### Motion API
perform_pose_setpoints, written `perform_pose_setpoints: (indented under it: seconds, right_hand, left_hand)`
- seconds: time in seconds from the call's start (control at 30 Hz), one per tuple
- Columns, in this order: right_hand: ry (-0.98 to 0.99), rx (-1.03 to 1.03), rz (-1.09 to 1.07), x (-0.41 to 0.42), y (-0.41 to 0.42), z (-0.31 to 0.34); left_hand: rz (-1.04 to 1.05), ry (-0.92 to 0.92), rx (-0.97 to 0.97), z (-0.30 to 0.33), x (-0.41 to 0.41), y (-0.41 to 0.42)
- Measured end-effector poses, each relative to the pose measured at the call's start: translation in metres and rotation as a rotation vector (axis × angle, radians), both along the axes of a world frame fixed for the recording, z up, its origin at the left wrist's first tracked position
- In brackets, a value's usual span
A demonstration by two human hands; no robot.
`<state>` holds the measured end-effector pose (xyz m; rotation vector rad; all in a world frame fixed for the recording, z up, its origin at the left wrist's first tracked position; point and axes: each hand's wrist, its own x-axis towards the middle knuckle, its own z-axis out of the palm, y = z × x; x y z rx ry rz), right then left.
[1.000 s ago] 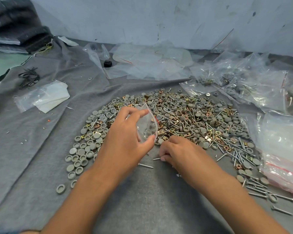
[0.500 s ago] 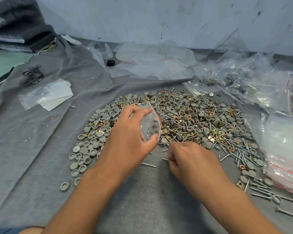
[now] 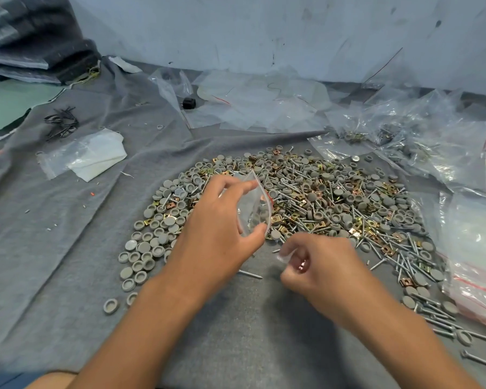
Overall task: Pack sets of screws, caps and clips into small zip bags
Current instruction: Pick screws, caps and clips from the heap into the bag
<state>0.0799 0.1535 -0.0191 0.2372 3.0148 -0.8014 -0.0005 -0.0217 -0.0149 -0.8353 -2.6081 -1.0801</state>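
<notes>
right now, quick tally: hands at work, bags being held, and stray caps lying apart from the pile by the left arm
hands: 2, left hand and right hand
zip bag, held in the left hand: 1
stray caps: 2
total: 5

The left hand (image 3: 216, 228) pinches between thumb and forefinger, raised, while the right hand (image 3: 317, 265) curls low just beside it.

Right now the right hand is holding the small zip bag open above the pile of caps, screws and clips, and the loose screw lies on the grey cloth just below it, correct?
Not quite: the head view shows the left hand holding the small zip bag open above the pile. The right hand is curled beside it. The loose screw does lie on the grey cloth below.
</notes>
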Motion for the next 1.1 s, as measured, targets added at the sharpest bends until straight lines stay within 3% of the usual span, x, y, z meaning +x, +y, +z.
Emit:
perform_pose_setpoints:
  seconds: [0.13, 0.2, 0.4, 0.6, 0.67, 0.77, 0.87, 0.93, 1.1]
  right_hand:
    - [0.33, -0.465, 0.011, -0.004, 0.016, 0.022]
    - [0.457, -0.544, 0.093, -0.007, 0.01, 0.028]
    - [0.583, -0.224, 0.127, -0.02, -0.008, 0.019]
    - [0.637, -0.265, 0.044, -0.019, 0.006, 0.02]
    - [0.567, -0.225, 0.003, -0.017, 0.021, 0.021]
    - [0.222, -0.133, -0.001, -0.016, 0.042, 0.014]
    - [-0.044, 0.142, 0.142, -0.016, 0.046, 0.006]
    - [-0.082, 0.243, 0.222, -0.016, 0.041, 0.0]
    - [-0.077, 0.212, 0.267, -0.015, 0.035, -0.004]
  left_hand:
    - [-0.012, 0.001, -0.009, 0.001, 0.002, 0.001]
    - [-0.013, 0.005, -0.022, 0.0, 0.003, 0.002]
    - [-0.044, -0.013, 0.01, 0.002, 0.006, 0.006]
    - [-0.027, 0.004, -0.029, 0.001, 0.005, 0.004]
    - [-0.023, 0.003, -0.02, 0.001, 0.004, 0.002]
    - [-0.021, 0.001, -0.024, 0.002, 0.005, 0.001]
    - [-0.02, 0.001, -0.041, 0.002, 0.005, 0.002]
    - [-0.016, 0.008, -0.046, 0.001, 0.005, 0.003]
    - [-0.028, -0.006, -0.049, 0.0, 0.006, 0.003]
